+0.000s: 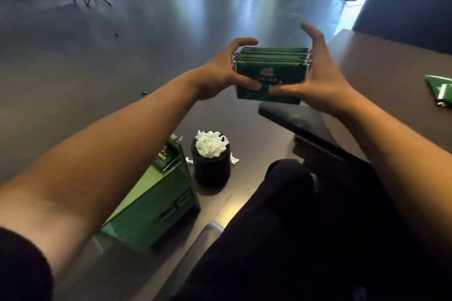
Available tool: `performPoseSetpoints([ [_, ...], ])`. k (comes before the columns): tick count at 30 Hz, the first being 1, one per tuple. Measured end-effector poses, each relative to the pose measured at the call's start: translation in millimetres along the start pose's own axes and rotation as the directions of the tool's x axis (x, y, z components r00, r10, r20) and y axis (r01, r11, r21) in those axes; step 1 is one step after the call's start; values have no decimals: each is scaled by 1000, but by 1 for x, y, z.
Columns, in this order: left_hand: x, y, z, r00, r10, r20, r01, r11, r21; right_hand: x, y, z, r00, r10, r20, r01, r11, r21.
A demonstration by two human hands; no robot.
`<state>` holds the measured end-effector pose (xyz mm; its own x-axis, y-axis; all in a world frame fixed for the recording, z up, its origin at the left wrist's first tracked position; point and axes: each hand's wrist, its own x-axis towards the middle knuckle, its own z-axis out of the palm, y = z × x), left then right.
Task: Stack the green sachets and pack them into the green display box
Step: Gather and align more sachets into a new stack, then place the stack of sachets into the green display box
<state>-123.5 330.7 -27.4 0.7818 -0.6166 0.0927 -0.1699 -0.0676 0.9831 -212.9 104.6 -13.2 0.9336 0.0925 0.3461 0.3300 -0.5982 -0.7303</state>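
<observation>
I see a dark floor (122, 61), green display box (156, 205) lying on it, black bin (211, 168) of white scraps beside, brown table (391, 73) bearing loose green sachets (440, 90)

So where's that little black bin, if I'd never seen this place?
Start from the big green display box lying on the floor, below the person's left forearm. Just to its right stands the black bin, a short round tub. It is the only dark cylinder there, heaped on top with white paper scraps.
</observation>
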Motion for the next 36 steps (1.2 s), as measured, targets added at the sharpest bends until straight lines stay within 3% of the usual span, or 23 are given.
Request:
performPoseSetpoints([
  [6,-93,-30,-60,995,-39,-88,20,978,-209,7,-54,79,985,-41,168,28,996,80],
  [10,-142,-64,-72,982,-141,-121,95,941,-326,4,-72,117,937,43,348,-45,999,-4],
  [15,-184,-112,-57,965,-246,-90,172,856,-488,6,-83,146,729,303,614,-181,950,-255],
  [19,-213,-163,-40,936,-346,-59,240,754,-612,1,-80,176,567,453,688,-261,891,-371],
  [24,-255,-225,-15,880,-475,-7,281,532,-799,-16,-39,244,387,565,729,-363,820,-443],
  [29,-298,-296,7,742,-663,102,396,310,-864,-46,7,315,166,652,740,-450,717,-532],
  [32,-317,-330,18,615,-778,129,411,177,-894,-66,32,356,97,700,707,-506,647,-571],
  [36,-332,-367,34,478,-875,76,163,4,-987,-86,58,410,31,742,670,-588,556,-587],
])
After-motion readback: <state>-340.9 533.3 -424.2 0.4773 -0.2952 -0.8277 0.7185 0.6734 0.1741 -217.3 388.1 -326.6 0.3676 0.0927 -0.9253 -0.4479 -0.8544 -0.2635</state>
